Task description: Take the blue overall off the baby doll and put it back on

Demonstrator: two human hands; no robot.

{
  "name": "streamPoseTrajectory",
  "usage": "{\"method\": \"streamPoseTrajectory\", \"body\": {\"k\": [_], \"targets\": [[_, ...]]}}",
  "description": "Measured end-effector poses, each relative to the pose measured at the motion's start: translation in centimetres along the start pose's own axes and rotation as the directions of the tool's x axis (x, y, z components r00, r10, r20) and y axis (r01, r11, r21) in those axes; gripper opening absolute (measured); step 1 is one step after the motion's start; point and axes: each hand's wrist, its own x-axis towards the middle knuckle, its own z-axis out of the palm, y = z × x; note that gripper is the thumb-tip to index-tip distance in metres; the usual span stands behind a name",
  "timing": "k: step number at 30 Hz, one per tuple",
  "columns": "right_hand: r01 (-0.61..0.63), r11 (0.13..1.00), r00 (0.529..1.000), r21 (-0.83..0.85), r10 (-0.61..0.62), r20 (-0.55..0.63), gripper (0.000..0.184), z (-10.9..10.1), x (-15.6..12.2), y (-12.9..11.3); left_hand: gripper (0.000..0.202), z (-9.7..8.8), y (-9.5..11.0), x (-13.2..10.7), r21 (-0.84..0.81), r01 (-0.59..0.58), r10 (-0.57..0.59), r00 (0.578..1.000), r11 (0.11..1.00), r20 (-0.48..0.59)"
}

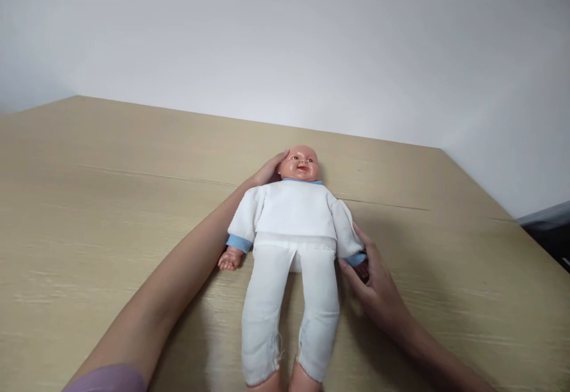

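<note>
A baby doll (296, 214) in a white long-sleeved top with blue collar and cuffs and white trousers lies face up on the wooden table (133, 214). Its head points away from me, and its feet run out of the bottom of the view. My left hand (269, 170) cups the side of the doll's bald head, with most fingers hidden behind it. Around the doll's forearm on the right, at the blue cuff, my right hand (374, 279) closes with thumb and fingers on either side.
Behind the table's far edge rises a plain pale wall (285, 41). A dark object (550, 231) that I cannot make out stands beyond the table's right edge. Thin seams run across the tabletop.
</note>
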Motion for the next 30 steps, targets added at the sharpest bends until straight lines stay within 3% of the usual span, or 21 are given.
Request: {"method": "streamPoseTrajectory", "body": {"k": [2, 4, 7, 10, 16, 20, 23, 26, 27, 29, 30], "targets": [[0.006, 1.000, 1.000, 0.017, -0.006, 0.005, 0.076, 0.0, 0.1, 0.1, 0.067, -0.8, -0.2, 0.3, 0.000, -0.025, 0.025, 1.000, 1.000, -0.009], [0.032, 0.999, 0.999, 0.020, -0.032, 0.000, 0.075, 0.1, 0.2, 0.3, 0.061, -1.7, -0.4, 0.6, 0.014, -0.123, 0.124, 0.992, 0.992, -0.038], [0.079, 0.997, 0.997, 0.005, -0.079, -0.025, 0.073, 0.2, 0.4, 0.6, 0.052, -3.0, -0.5, 0.3, 0.056, -0.256, 0.262, 0.949, 0.965, -0.178], [0.112, 0.994, 0.993, 0.020, -0.111, -0.038, 0.073, 0.5, 0.6, 1.1, 0.056, -3.6, -0.5, -1.2, 0.086, -0.284, 0.297, 0.913, 0.955, -0.281], [0.182, 0.981, 0.981, -0.067, -0.186, -0.052, 0.077, 0.4, 1.0, 2.6, 0.064, -2.0, -1.2, -7.5, 0.207, -0.296, 0.352, 0.873, 0.932, -0.337], [0.216, 0.962, 0.976, -0.168, -0.217, 0.010, 0.076, -1.3, 0.1, 3.5, 0.061, 0.0, -1.9, -12.9, 0.356, -0.289, 0.428, 0.800, 0.889, -0.421], [0.233, 0.939, 0.972, -0.252, -0.227, 0.053, 0.068, -3.3, -3.6, 3.4, 0.057, 2.5, -2.4, -18.3, 0.442, -0.219, 0.443, 0.740, 0.870, -0.506], [0.257, 0.905, 0.966, -0.339, -0.256, 0.049, 0.054, -5.0, -10.5, 2.4, 0.054, 6.4, -4.1, -25.7, 0.511, -0.145, 0.453, 0.700, 0.847, -0.552], [0.265, 0.895, 0.960, -0.358, -0.279, 0.013, 0.049, -5.3, -13.2, 2.1, 0.050, 7.8, -5.3, -28.4, 0.570, -0.149, 0.503, 0.677, 0.808, -0.537], [0.299, 0.869, 0.930, -0.394, -0.357, -0.083, 0.039, -5.5, -18.8, 2.0, 0.037, 10.4, -8.9, -33.6, 0.815, -0.146, 0.710, 0.591, 0.561, -0.383], [0.341, 0.845, 0.888, -0.413, -0.433, -0.153, 0.036, -5.3, -21.3, 2.4, 0.028, 11.4, -11.2, -35.9, 0.879, -0.153, 0.791, 0.524, 0.451, -0.315]]}}
